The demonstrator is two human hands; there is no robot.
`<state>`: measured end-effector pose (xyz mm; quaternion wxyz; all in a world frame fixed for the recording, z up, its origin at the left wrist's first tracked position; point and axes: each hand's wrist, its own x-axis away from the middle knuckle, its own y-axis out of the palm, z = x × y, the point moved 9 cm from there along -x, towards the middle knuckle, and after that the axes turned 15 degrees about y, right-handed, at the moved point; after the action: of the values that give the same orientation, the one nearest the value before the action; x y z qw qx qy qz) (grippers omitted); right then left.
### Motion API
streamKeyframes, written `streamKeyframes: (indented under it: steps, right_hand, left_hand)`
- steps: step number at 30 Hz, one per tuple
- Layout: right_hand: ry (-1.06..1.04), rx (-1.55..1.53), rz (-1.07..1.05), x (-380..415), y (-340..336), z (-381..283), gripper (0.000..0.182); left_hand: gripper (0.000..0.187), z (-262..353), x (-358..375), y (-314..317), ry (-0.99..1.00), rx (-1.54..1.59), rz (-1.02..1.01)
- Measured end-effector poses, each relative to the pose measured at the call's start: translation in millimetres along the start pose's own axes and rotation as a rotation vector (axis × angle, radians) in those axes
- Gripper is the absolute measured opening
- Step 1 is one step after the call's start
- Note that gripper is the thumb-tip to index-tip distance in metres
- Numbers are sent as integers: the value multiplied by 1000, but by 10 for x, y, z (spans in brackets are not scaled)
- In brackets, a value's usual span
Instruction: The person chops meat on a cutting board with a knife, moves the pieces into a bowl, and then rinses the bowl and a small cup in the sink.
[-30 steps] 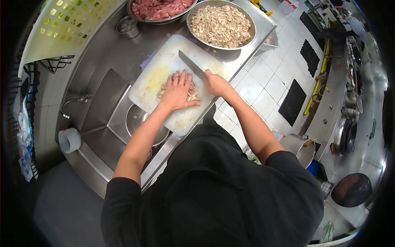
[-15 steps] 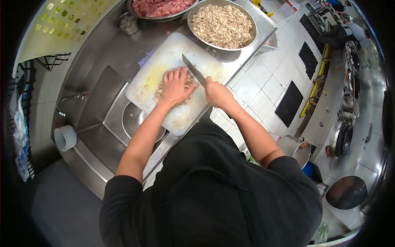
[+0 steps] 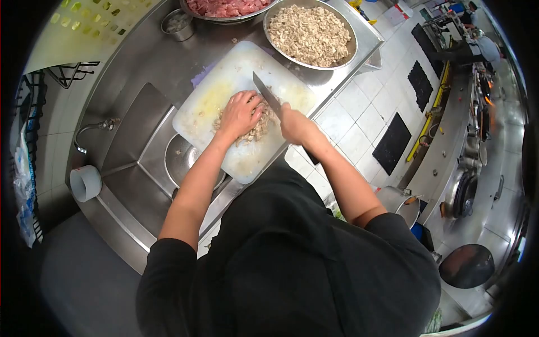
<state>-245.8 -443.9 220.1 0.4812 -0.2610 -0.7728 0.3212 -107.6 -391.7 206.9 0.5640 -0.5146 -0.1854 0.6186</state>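
Note:
My right hand (image 3: 296, 127) grips a kitchen knife (image 3: 267, 95) by its handle, the blade slanting up and to the left over the cutting board (image 3: 241, 60). My left hand (image 3: 241, 115) lies on a small pile of chopped cooked meat (image 3: 259, 130), fingers drawn together and curled over its upper part. Pale brown bits spread out from under the palm toward the knife. The blade stands just right of my left fingertips, its edge partly over the pieces. Yellowish stains mark the white board.
A metal bowl of chopped pale meat (image 3: 309, 35) stands beyond the board, next to a bowl of raw pink meat (image 3: 227, 7). A small metal cup (image 3: 178, 27) sits at the back. The sink (image 3: 132, 194) and its faucet (image 3: 95, 129) are on the left. Another person (image 3: 487, 49) is far right.
My left hand's fingers, spread over the meat before, are now closer together and curled, with the thumb tucked in. More of the pile shows on its right. The knife keeps nearly the same place.

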Motion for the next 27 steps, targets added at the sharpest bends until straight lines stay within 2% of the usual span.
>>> streamKeyframes:
  steps: [1,4,6,9,12,17,19,20,22,26,27]
  right_hand:
    - [44,11,-11,116,62,55,33]
    - [-34,-71,103,-171,304,77,27]
    - [-132,-117,175,-463,178,17,20]
    - [-204,-140,157,-392,-207,-32,22]
    - [-162,-179,172,-226,-427,84,26]
    - [-58,-232,181,-149,-469,296,28]
    - [-46,-243,194,-77,-485,304,27]
    - [-27,-251,201,-51,-489,331,27]
    - [-26,-257,219,-26,-481,379,26]
    - [-44,-315,245,0,-446,486,26]
    - [-39,-324,248,5,-443,495,26]
  left_hand:
    - [26,5,16,-1,-10,-11,9]
    - [27,-11,12,5,-22,22,7]
    - [29,-41,4,9,-24,13,-13]
    - [33,-6,-75,-42,-40,-8,-29]
    - [37,207,-142,-90,-36,-26,-72]
    - [42,408,-226,301,-13,-163,-177]
    - [41,314,-281,377,-111,-264,-214]
    - [41,312,-308,419,-110,-265,-215]
    - [29,405,-408,328,-84,-264,-165]
    - [25,250,-498,315,-97,-279,-186]
    - [25,128,-479,178,-216,-173,-157]
